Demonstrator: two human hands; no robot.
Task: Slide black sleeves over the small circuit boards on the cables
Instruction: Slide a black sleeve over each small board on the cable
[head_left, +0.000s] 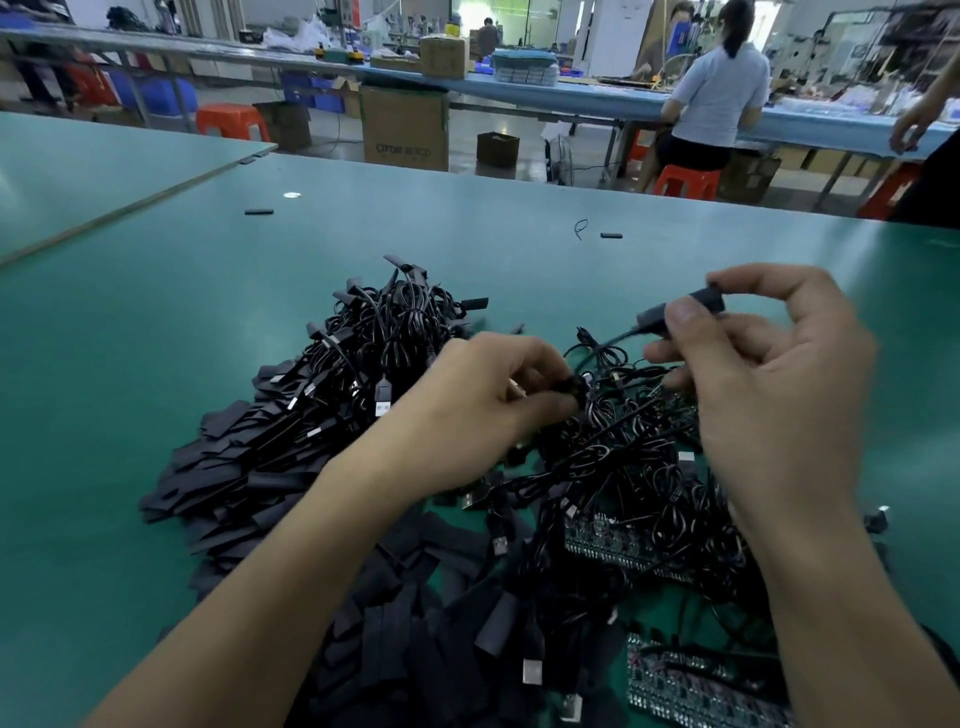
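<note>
- A black sleeve (653, 315) is pinched between the thumb and fingers (753, 283) of the right hand (769, 374), raised above the middle of the counter (156, 312). Whether a board is fully covered cannot be told.
- Its cable (608, 340) runs down into the tangle of cables (623, 457), where a dark bundle is pinched by the left hand (483, 405). A hard pull could snag it and drag the sleeve off.
- Bare circuit boards (597, 540) lie under loops nearer the near edge; their joints could be strained by a tug.
- Loose sleeves (249, 483) heaped nearby could be scattered by a forearm.
</note>
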